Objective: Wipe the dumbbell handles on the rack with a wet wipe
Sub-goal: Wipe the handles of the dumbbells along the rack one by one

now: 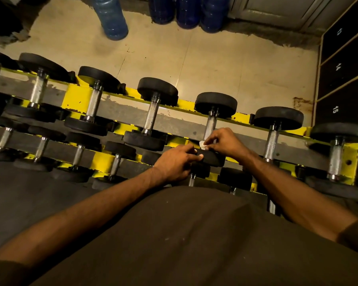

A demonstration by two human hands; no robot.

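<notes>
A yellow rack [77,98] holds several black dumbbells with knurled steel handles in two tiers. My right hand [225,141] pinches a small white wet wipe [202,144] against the near end of one upper-tier dumbbell's handle [211,126]. My left hand [177,162] grips the near black head [212,158] of that same dumbbell, thumb over its edge. Most of the wipe is hidden under my fingers.
More dumbbells stand to either side, such as one to the left [152,112] and one to the right [272,139]. Blue water jugs [114,19] stand on the tiled floor behind the rack. Numbered dark lockers [339,69] line the right wall.
</notes>
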